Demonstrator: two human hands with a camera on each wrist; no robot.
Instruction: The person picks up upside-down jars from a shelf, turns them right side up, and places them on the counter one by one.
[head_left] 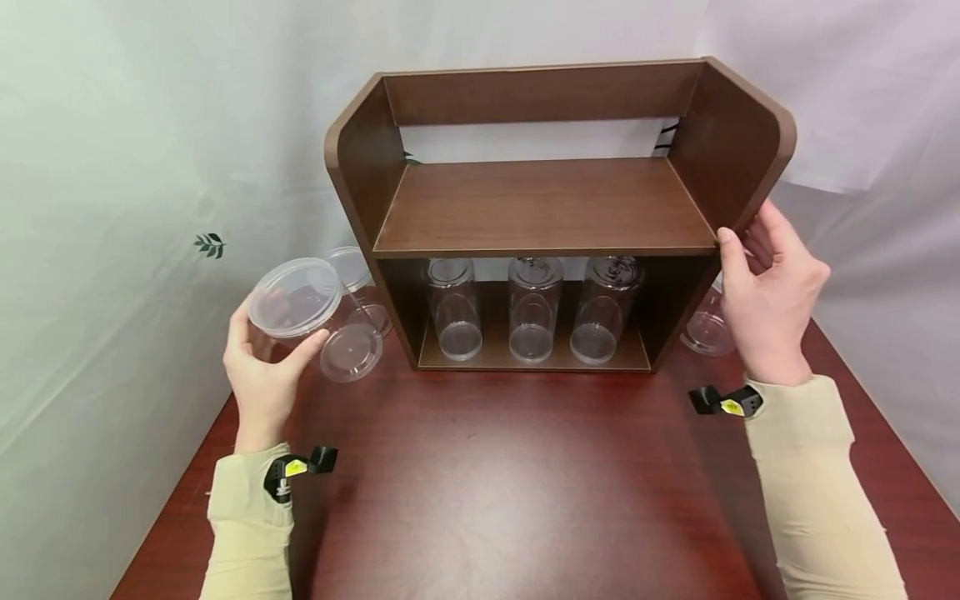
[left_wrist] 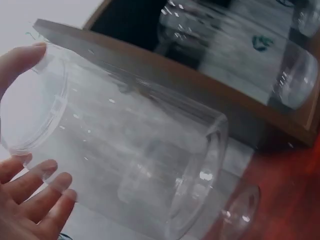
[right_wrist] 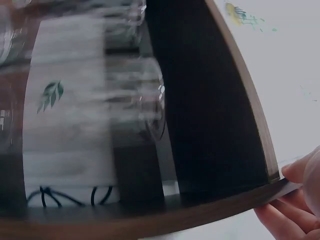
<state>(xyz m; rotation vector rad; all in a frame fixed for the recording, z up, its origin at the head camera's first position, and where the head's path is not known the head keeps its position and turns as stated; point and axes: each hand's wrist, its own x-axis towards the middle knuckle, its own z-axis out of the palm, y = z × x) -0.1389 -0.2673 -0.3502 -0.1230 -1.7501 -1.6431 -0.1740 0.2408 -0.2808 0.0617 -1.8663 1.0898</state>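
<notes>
- Left hand (head_left: 262, 375) has a clear plastic jar (head_left: 294, 297) pinched near its lid, lifted left of the shelf (head_left: 543, 208).
- Right hand (head_left: 768, 292) clamps the shelf's right edge, steadying it.
- Three jars (head_left: 532, 308) already stand in the lower bay; top board bare, so I'd call it about halfway.
- More jars (head_left: 358, 321) wait on the glossy dark table (head_left: 510, 483).

Clear glossy plastic jar (head_left: 296, 297); matt wooden shelf (head_left: 543, 208)
</notes>
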